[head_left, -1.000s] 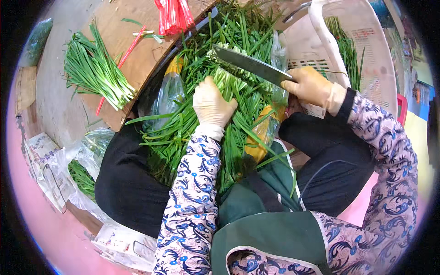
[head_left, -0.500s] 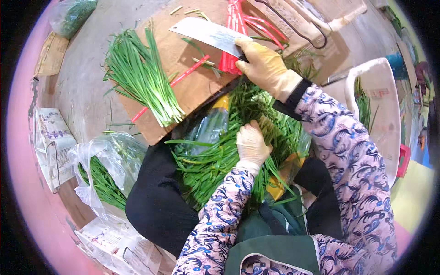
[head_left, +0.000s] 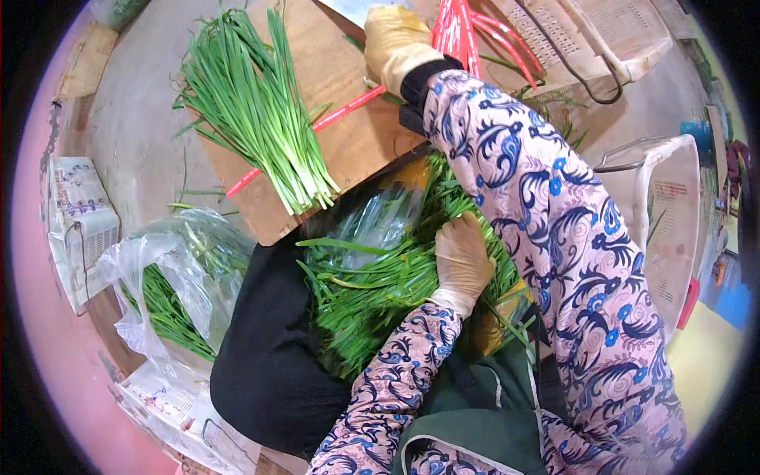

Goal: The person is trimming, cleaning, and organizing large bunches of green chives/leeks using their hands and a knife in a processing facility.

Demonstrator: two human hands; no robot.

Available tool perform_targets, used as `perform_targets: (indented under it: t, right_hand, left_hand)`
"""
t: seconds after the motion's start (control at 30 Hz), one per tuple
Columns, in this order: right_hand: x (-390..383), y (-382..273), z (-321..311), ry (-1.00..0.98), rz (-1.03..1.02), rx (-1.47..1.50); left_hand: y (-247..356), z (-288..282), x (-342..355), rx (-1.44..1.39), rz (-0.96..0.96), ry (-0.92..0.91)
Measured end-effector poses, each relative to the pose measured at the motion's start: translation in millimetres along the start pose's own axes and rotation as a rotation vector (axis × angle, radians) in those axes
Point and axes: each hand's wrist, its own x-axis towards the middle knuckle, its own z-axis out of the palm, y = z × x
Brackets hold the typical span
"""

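My right hand (head_left: 396, 49), in a pale yellow glove, grips a cleaver (head_left: 346, 9) over the far part of the wooden board (head_left: 360, 146); the handle is hidden in the fist and the blade is cut off by the upper picture edge. A neat bundle of garlic chives (head_left: 265, 119) lies on the board, white ends toward me, across a red printed tie strip (head_left: 348, 109). My left hand (head_left: 462, 257), in a thin pale glove, is closed on loose garlic chives (head_left: 372, 297) heaped over my lap.
A bunch of red tie strips (head_left: 457, 32) lies at the board's far right. White plastic baskets (head_left: 633, 36) with wire handles stand at the far right and right (head_left: 673, 214). To my left sits a clear bag of chives (head_left: 170, 305) by white crates (head_left: 83, 229).
My right hand has moved left and away from me with the cleaver. My left hand has shifted slightly right and nearer, still in the loose chives. The whole view has tilted a little.
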Motion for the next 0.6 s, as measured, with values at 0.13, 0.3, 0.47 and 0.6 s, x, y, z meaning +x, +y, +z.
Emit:
perform_targets:
  t: [0.13,0.3,0.47,0.6]
  right_hand:
    - [-3,45,-3,0.080,-0.060,-0.039]
    - [-68,53,-48,0.013,-0.567,0.270]
    - [-189,153,-98,-0.480,0.320,0.780]
    - [-235,202,-66,-0.616,0.518,1.151]
  left_hand:
    - [13,5,12,-0.008,0.047,-0.006]
    - [-23,3,3,-0.088,-0.023,-0.005]
    - [-17,8,9,-0.163,0.036,0.115]
    - [-26,4,10,-0.242,0.096,0.234]
